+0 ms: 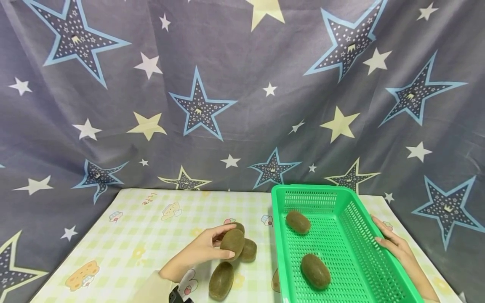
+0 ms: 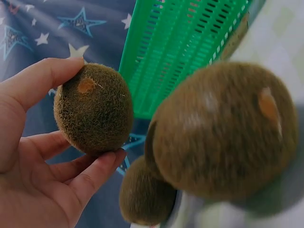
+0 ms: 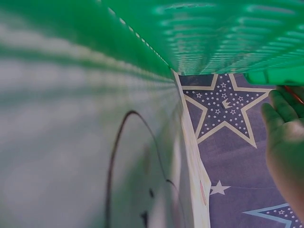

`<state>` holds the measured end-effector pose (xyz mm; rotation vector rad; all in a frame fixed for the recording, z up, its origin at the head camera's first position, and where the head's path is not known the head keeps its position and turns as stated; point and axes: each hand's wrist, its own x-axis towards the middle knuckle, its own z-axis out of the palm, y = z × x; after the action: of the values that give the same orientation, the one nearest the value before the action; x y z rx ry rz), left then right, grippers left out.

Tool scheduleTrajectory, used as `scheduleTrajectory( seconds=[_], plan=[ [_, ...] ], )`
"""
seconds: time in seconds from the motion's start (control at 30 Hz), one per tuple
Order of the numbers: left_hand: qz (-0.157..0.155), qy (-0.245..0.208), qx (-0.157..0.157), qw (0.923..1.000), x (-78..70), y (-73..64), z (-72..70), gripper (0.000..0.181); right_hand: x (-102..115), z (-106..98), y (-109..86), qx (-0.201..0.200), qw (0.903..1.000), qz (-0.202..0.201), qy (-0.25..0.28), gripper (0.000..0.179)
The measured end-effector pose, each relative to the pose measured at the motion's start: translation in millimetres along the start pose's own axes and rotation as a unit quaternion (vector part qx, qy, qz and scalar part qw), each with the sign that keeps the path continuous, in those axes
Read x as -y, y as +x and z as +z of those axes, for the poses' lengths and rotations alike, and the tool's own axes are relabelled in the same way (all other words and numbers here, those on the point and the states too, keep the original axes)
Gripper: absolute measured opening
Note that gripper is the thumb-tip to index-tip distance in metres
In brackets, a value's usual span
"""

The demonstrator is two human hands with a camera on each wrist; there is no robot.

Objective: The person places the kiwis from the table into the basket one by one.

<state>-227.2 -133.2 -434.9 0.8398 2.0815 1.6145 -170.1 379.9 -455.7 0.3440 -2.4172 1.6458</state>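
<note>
My left hand (image 1: pixel 206 248) grips a brown, fuzzy kiwi (image 1: pixel 233 244) between thumb and fingers. In the left wrist view the held kiwi (image 2: pixel 95 109) shows its pale end scar, with fingertips under it. Close around that hand on the table lie more kiwis: one (image 1: pixel 238 227) behind, one (image 1: pixel 249 251) to the right and one (image 1: pixel 221 281) nearer me. At the far right, my right hand (image 1: pixel 395 246) holds the side rim of a green plastic basket (image 1: pixel 278 235), thumb on the rim and fingers along its outside. Two kiwis lie apart inside, one (image 1: pixel 298 222) farther back and one (image 1: pixel 316 271) nearer.
Another kiwi (image 1: pixel 275 281) shows partly beside the basket's left wall, which hides the rest of it. A checked cloth (image 1: pixel 151 235) with cartoon prints covers the table. Behind its far edge hangs a dark curtain (image 1: pixel 242 105) patterned with stars.
</note>
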Motion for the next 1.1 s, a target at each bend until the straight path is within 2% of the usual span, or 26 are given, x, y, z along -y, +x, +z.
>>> scheduleTrajectory(
  seconds=[0.2, 0.37, 0.5, 0.73, 0.87, 1.03, 1.1],
  plan=[
    [0.008, -0.027, 0.007, 0.9996, -4.2, 10.4, 10.1, 0.069, -1.6, -0.2, -0.6, 0.0, 0.9999, -0.003, 0.012, 0.052],
    [-0.009, -0.044, -0.002, 0.999, -13.9, 19.2, 19.9, 0.07, -2.1, -0.8, 0.3, 0.001, 1.0, -0.008, 0.002, 0.052],
    [-0.01, -0.034, -0.008, 0.9993, -22.3, 26.7, 26.9, 0.07, -3.8, -0.3, 0.6, -0.002, 0.9996, -0.027, -0.007, 0.052],
    [0.005, -0.003, -0.018, 0.9998, -34.6, 39.2, 37.4, 0.067, -6.4, -1.8, 4.0, -0.011, 0.994, -0.081, -0.072, 0.05],
    [0.024, 0.008, -0.023, 0.9994, -38.0, 47.8, 43.4, 0.065, -6.7, -2.2, 3.8, -0.008, 0.9963, -0.067, -0.053, 0.051],
    [0.036, -0.026, -0.006, 0.999, -41.0, 59.3, 50.8, 0.068, -5.5, -1.9, 2.6, -0.001, 0.9995, -0.032, -0.008, 0.052],
    [0.031, -0.036, -0.004, 0.9988, -42.3, 64.0, 53.4, 0.068, -4.7, -1.7, 2.5, 0.0, 0.9997, -0.024, -0.004, 0.052]
  ],
)
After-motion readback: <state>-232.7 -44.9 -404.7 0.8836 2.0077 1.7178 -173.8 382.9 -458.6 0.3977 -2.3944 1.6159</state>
